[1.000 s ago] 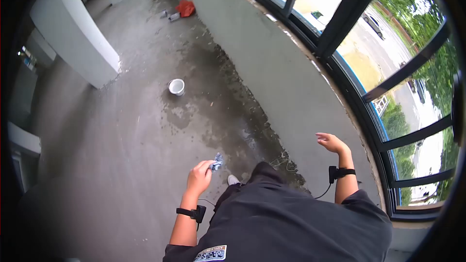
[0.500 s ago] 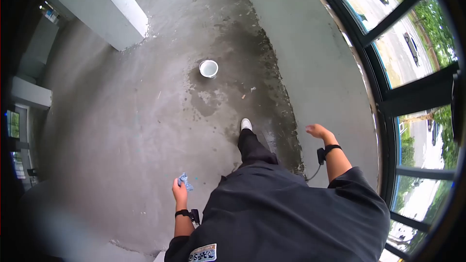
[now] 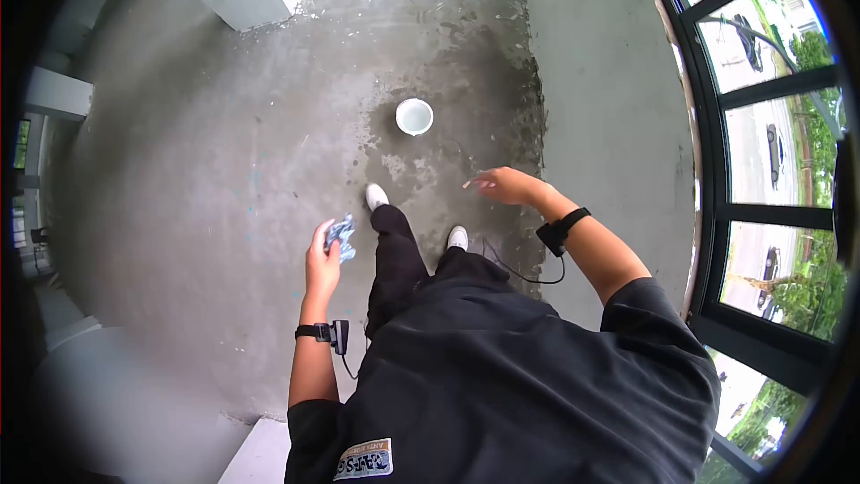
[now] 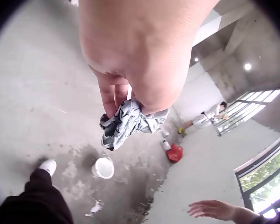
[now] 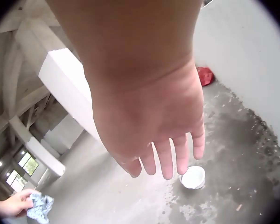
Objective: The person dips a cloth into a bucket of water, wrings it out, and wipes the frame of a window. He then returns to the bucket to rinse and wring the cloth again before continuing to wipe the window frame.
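Note:
My left hand (image 3: 322, 262) pinches a crumpled patterned cloth (image 3: 341, 237) between thumb and fingers. In the left wrist view the cloth (image 4: 126, 125) hangs bunched below the fingertips, grey-white with dark marks. My right hand (image 3: 507, 185) reaches forward over the floor and holds nothing; the right wrist view shows its palm with the fingers (image 5: 164, 161) straight and slightly spread. Ahead of both feet a white bucket (image 3: 414, 117) stands upright on the wet floor, apart from both hands.
A low grey wall (image 3: 609, 125) with windows above runs along the right. At the left stands a white pillar (image 5: 67, 84). A red bag (image 4: 174, 152) lies on the floor by the wall, and another person (image 4: 210, 116) is farther off near windows. Damp patches darken the concrete floor (image 3: 224, 170).
I have walked forward, so the bucket is nearer. The right hand has swung from beside the wall to over the floor; the left still holds the cloth.

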`<state>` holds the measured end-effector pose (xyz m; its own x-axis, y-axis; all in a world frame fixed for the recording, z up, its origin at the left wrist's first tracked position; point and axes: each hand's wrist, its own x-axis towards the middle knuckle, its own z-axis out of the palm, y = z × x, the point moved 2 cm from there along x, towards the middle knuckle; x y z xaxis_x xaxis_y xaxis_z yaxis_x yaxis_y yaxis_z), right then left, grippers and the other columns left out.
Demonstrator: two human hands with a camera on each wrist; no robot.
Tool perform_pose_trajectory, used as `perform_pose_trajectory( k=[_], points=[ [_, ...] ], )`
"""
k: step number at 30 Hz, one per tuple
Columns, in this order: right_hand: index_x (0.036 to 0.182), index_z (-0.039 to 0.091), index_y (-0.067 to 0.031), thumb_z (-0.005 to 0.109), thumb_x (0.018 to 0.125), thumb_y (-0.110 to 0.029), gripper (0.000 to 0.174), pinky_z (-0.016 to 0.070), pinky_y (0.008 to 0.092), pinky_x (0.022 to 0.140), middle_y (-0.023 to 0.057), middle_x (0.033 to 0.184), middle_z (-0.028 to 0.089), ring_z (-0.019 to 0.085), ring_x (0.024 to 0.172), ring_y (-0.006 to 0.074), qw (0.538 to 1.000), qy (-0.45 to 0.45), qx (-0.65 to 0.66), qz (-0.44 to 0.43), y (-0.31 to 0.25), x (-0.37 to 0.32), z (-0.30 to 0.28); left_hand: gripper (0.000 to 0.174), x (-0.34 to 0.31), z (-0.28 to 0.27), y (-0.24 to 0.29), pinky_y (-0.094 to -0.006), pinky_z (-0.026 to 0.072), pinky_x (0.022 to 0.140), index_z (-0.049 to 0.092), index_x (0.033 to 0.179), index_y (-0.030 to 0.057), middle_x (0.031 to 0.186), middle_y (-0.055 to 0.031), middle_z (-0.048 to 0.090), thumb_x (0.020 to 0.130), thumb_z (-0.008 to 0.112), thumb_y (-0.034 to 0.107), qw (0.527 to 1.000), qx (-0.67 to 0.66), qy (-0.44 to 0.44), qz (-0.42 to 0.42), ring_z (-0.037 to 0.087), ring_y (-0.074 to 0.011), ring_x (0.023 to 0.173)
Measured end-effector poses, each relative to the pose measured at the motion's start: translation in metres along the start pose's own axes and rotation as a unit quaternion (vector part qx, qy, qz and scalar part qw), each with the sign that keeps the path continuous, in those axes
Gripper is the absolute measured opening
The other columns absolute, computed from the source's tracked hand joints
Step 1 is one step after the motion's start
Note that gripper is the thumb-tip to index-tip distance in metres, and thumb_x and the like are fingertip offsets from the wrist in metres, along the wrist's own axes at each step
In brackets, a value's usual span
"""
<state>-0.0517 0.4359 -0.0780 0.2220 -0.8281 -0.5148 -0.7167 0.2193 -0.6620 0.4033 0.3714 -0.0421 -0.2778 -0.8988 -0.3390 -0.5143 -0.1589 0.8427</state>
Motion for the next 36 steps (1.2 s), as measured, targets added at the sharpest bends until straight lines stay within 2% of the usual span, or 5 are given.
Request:
perform_pose_trajectory(
  k=[9,14,18,22,36],
  points=[
    [0.152,0.045,-0.0183,0.073,0.091,-0.025,0.068,0.0482,0.0517,0.107,0.0082,0.149,0.052,0.044,0.141,0.0341,0.963,0.026,-0.212,-0.161,-0.158,0.135,-0.058,0.054,0.203,0.045,0.066,-0.0425,0.0572,0.086,0.049,0.143,0.0106,0.108,-0.0202,0.074,0.093,0.07,0.004,0.96,-0.034,-0.247,0.127,0.074,-0.036,0.098],
    [0.146,0.05,-0.0111,0.079,0.086,-0.02,0.067,0.0572,0.0447,0.089,0.02,0.112,0.073,0.072,0.094,0.0409,1.0,-0.018,-0.006,0.021,-0.156,0.199,-0.096,0.061,0.272,0.066,0.08,-0.0364,0.0577,0.079,0.042,0.145,0.0092,0.103,-0.0189,0.074,0.092,0.071,0.002,0.95,-0.149,-0.263,0.077,0.075,-0.0259,0.091],
    [0.129,0.056,-0.0079,0.081,0.085,-0.019,0.052,0.0562,0.046,0.081,0.0188,0.097,0.074,0.072,0.088,0.0399,0.996,0.024,0.072,0.039,-0.123,0.249,-0.112,0.061,0.315,0.095,0.046,-0.0278,0.0546,0.08,0.04,0.149,0.007,0.103,-0.0092,0.069,0.095,0.068,-0.001,0.911,-0.317,-0.263,-0.028,0.066,-0.0118,0.092],
    [0.123,0.053,-0.0087,0.079,0.086,-0.019,0.047,0.0538,0.0494,0.077,0.0189,0.091,0.071,0.07,0.089,0.0431,0.995,0.037,0.07,0.058,-0.059,0.305,-0.109,0.058,0.348,0.127,-0.011,-0.0332,0.0574,0.084,0.039,0.15,0.0072,0.131,-0.0165,0.06,0.098,0.063,0.0,0.934,-0.299,-0.176,-0.086,0.065,-0.0193,0.109],
    [0.113,0.076,-0.0129,0.062,0.088,-0.006,0.03,0.0556,0.0477,0.094,0.0155,0.115,0.067,0.068,0.108,0.0373,0.996,0.024,-0.004,0.083,0.317,0.577,0.09,0.054,0.351,0.228,-0.137,-0.0358,0.0499,0.099,0.038,0.149,0.0042,0.13,-0.0161,0.059,0.099,0.058,-0.001,0.906,-0.296,-0.074,-0.292,0.061,-0.0236,0.116]
  ],
)
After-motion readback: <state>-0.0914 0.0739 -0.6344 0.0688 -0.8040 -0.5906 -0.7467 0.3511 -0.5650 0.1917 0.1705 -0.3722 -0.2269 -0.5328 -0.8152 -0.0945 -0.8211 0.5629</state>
